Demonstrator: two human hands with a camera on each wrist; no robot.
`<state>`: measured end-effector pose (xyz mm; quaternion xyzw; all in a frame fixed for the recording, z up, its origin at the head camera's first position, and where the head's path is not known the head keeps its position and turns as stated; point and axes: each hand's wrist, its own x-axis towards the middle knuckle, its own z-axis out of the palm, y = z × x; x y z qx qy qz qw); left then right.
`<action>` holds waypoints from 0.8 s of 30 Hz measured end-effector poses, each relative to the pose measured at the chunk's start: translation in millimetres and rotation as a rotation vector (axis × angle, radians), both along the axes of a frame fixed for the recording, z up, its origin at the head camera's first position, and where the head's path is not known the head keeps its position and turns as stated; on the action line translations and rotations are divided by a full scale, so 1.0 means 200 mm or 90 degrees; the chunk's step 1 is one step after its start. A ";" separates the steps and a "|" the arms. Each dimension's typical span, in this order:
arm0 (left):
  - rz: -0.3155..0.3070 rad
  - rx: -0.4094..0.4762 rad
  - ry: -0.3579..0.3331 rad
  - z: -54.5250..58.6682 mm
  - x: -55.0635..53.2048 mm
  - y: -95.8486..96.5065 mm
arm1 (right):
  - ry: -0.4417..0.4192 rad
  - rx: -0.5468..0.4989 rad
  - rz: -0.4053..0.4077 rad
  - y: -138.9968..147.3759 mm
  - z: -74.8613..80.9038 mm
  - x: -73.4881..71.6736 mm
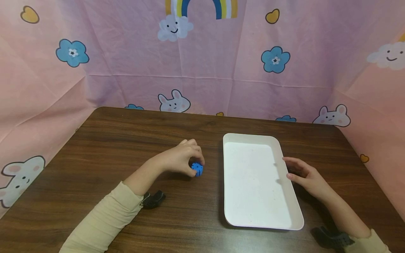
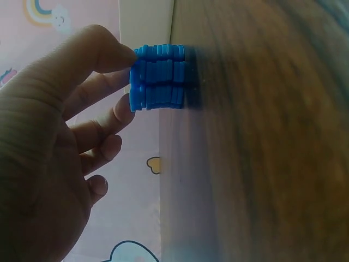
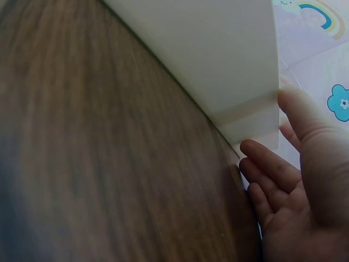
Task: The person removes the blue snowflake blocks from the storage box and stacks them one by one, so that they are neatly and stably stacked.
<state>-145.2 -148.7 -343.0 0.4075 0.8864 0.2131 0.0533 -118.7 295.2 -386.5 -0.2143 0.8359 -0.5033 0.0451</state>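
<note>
My left hand [image 1: 181,156] pinches a short stack of blue notched plastic discs [image 1: 197,169] between thumb and fingers, left of the tray. Seen from the left wrist, the blue stack [image 2: 158,77] has several layers with grooved sides, and its far end is at or very near the tabletop. The other fingers of the left hand [image 2: 60,125] are bent and hold nothing else. To the right, a shallow white rectangular tray [image 1: 257,221] lies on the table. My right hand [image 1: 308,177] rests its thumb and fingertips against the tray's outer right side, fingers relaxed.
The dark brown wooden table [image 1: 133,130] carries the tray and the discs. A pink and purple cloth [image 1: 205,59] with cartoon prints hangs behind the table and along both sides. Black straps [image 1: 153,199] are at the wrists.
</note>
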 end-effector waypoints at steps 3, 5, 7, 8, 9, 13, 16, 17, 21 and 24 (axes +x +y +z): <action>0.001 0.003 0.001 0.00 0.00 0.00 | -0.004 0.000 -0.001 0.00 0.00 0.00; 0.003 0.002 0.000 0.00 0.00 0.00 | -0.002 -0.001 0.000 0.00 0.00 0.00; 0.003 0.002 -0.002 0.00 0.00 0.00 | 0.002 -0.001 0.000 0.00 0.00 0.00; 0.004 0.001 -0.002 0.00 0.00 0.00 | 0.003 -0.001 -0.001 0.00 -0.01 0.00; 0.004 0.001 -0.002 0.00 0.00 0.00 | 0.004 0.000 0.001 0.00 -0.01 -0.01; 0.005 0.000 -0.003 0.00 0.00 0.00 | -0.002 0.002 0.000 0.01 -0.02 -0.01; 0.003 0.001 -0.001 0.00 0.01 -0.01 | -0.003 0.006 0.000 0.01 -0.02 -0.01; 0.003 0.003 -0.001 0.00 0.01 -0.01 | -0.002 0.007 -0.001 0.01 -0.02 -0.01; 0.002 0.011 0.003 0.01 0.01 -0.02 | 0.001 0.006 -0.002 0.01 -0.02 -0.01; 0.007 0.013 0.005 0.01 0.01 -0.04 | 0.005 -0.001 0.002 0.01 -0.02 -0.01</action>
